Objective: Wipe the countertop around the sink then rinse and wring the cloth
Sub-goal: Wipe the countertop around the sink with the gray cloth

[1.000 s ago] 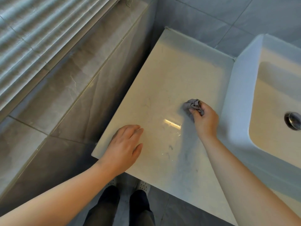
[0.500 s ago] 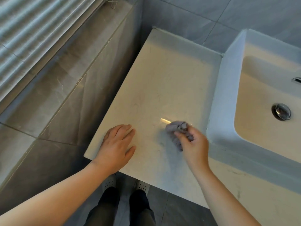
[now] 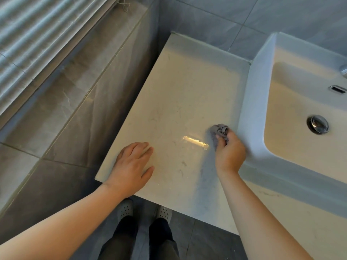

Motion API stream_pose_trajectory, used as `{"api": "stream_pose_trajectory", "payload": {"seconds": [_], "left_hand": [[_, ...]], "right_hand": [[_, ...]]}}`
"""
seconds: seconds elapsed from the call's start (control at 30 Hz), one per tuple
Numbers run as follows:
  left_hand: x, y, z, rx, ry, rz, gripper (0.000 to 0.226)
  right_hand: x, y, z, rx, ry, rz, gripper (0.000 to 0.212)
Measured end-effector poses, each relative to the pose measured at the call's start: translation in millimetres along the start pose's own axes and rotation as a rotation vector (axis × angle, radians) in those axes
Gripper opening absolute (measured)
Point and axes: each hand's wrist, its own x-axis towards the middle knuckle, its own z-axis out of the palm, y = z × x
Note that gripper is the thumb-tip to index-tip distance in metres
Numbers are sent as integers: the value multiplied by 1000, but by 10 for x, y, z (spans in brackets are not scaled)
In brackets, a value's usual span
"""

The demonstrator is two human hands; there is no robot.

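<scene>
A pale marble countertop (image 3: 180,94) runs left of a white raised sink (image 3: 251,102). My right hand (image 3: 230,152) is shut on a crumpled grey cloth (image 3: 219,130) and presses it on the counter close to the sink's left wall. My left hand (image 3: 132,167) lies flat, palm down, at the counter's front left corner, fingers slightly apart and holding nothing. The sink basin has a chrome drain plug (image 3: 317,124) and an overflow slot (image 3: 337,89).
Grey tiled wall (image 3: 78,102) drops away left of the counter, with a ribbed blind (image 3: 28,25) above a ledge. A tap's edge (image 3: 344,71) shows at the far right. My feet in white perforated shoes (image 3: 144,211) stand below the counter's front edge.
My right hand has slid the cloth from the counter's middle front toward the sink wall. My left hand has stayed flat at the corner.
</scene>
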Motion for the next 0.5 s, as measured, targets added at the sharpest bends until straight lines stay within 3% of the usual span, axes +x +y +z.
{"api": "stream_pose_trajectory", "payload": {"seconds": [0.17,0.3,0.4,0.5], "left_hand": [[-10,5,11,28,-16,-3,62],[-9,19,-20,39,-39,-8,64],[1,24,-17,41,-52,-17,64],[-1,55,-2,37,-67,-31,64]], "right_hand": [[-750,58,-162,-16,-217,-140,23],[-790,49,-378,84,-400,-149,22],[-514,66,-485,129,-165,-102,27],[-252,149,-453,0,14,-18,33]]}}
